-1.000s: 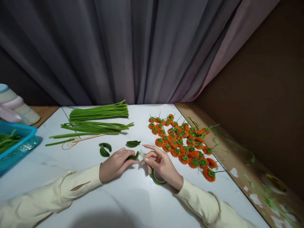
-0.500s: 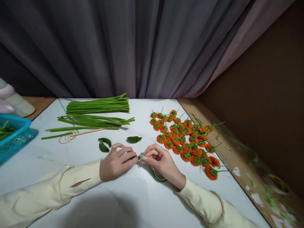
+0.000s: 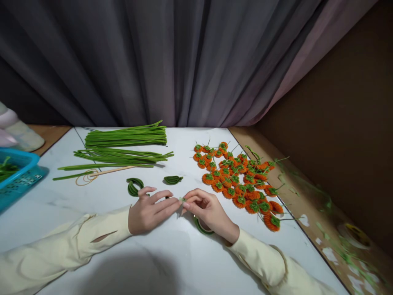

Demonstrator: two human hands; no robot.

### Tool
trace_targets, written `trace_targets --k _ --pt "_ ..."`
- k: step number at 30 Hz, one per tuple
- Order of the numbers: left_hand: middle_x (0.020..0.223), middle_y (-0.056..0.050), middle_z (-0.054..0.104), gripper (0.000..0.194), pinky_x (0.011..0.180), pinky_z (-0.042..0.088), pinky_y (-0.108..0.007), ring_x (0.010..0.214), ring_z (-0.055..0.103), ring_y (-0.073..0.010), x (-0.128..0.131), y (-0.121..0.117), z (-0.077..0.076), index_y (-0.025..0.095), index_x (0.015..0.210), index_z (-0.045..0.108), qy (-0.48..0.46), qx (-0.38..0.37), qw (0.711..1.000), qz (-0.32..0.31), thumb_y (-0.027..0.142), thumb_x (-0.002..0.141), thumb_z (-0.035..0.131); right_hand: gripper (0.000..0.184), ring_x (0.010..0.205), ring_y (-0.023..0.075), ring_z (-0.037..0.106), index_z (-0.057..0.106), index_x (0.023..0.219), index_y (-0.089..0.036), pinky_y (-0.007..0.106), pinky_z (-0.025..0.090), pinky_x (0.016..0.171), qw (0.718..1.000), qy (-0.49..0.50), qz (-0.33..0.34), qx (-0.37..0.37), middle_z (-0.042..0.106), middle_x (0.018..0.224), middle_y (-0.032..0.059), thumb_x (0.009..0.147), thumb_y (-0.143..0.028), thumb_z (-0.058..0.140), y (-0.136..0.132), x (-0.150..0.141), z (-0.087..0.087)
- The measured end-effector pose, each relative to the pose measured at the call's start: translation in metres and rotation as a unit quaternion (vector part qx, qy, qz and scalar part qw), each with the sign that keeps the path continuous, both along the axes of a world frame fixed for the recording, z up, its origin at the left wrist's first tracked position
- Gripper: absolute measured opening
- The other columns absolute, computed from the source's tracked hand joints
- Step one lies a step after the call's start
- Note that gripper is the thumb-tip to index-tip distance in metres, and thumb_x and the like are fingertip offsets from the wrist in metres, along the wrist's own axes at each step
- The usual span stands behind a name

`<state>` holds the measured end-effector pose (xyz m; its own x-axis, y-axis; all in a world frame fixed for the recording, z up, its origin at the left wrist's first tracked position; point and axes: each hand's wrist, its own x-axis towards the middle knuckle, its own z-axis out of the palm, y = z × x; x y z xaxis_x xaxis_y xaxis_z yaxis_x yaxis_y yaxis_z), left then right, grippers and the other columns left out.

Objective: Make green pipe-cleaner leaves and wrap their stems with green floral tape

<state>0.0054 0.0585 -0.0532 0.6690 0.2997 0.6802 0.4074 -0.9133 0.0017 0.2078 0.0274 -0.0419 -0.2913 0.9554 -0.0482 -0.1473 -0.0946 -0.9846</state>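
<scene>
My left hand [image 3: 150, 211] and my right hand [image 3: 205, 211] meet fingertip to fingertip over the white table [image 3: 129, 254]. Both pinch a small green pipe-cleaner leaf [image 3: 181, 200] with a pale strip of tape at its end. A roll of green floral tape [image 3: 201, 227] lies under my right wrist. Loose green leaves lie close by: a pair [image 3: 134, 186] just beyond my left hand and one [image 3: 172, 180] farther back.
A heap of several orange pipe-cleaner pumpkins [image 3: 239, 184] with green tops lies to the right. Bundles of green pipe cleaners [image 3: 125, 137] and a wooden stick [image 3: 113, 170] lie at the back left. A blue basket [image 3: 15, 174] stands at the left edge. Curtains hang behind.
My right fingers have curled from spread into a pinch at the leaf's tip. My left fingers have stretched forward along the leaf. The view has tilted slightly.
</scene>
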Motion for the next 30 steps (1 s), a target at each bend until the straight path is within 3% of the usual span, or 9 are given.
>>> trace_targets --k 8,12,19,25,30 --pt "0.081 -0.001 0.073 0.024 0.079 0.029 -0.034 0.089 0.057 -0.0178 0.005 -0.001 0.006 0.019 0.103 0.061 -0.035 0.047 0.998 0.009 0.013 0.094 0.040 0.020 0.065 0.0121 0.063 0.058 0.081 -0.016 0.025 0.049 0.066 1.000 0.000 0.011 0.013 0.066 0.069 0.0009 0.078 -0.033 0.068 -0.001 0.000 0.001" --pt "0.079 -0.002 0.073 0.024 0.075 0.026 -0.035 0.084 0.056 -0.0185 0.009 -0.004 0.011 0.016 0.099 0.061 -0.057 0.032 0.998 0.004 0.011 0.094 0.038 0.020 0.068 0.0131 0.063 0.058 0.082 -0.016 0.026 0.049 0.069 1.000 0.005 0.019 0.007 0.067 0.071 0.0015 0.078 -0.034 0.068 -0.001 0.000 0.000" --pt "0.079 -0.002 0.068 0.020 0.078 0.022 -0.038 0.085 0.052 -0.0197 0.010 -0.010 0.012 0.017 0.099 0.059 -0.083 -0.130 0.988 0.019 0.007 0.090 0.044 0.022 0.072 0.0134 0.064 0.053 0.089 -0.018 0.026 0.047 0.072 0.999 0.039 0.031 -0.012 0.069 0.073 0.0014 0.078 -0.030 0.068 -0.001 0.001 0.002" --pt "0.082 -0.003 0.064 0.017 0.083 0.030 -0.035 0.095 0.046 -0.0202 0.010 -0.010 0.013 0.019 0.098 0.058 -0.093 -0.281 0.955 -0.008 0.011 0.091 0.046 0.025 0.068 0.0141 0.063 0.053 0.085 -0.017 0.026 0.045 0.066 0.999 0.008 0.030 -0.015 0.069 0.072 0.0024 0.075 -0.034 0.070 -0.002 0.001 0.005" --pt "0.089 -0.005 0.064 0.013 0.086 0.034 -0.036 0.102 0.044 -0.0226 0.010 -0.010 0.014 0.018 0.100 0.058 -0.100 -0.331 0.938 -0.025 0.018 0.088 0.052 0.025 0.064 0.0126 0.061 0.054 0.081 -0.017 0.024 0.045 0.062 1.000 -0.015 0.004 -0.001 0.068 0.071 0.0022 0.074 -0.034 0.070 -0.003 0.000 0.005"
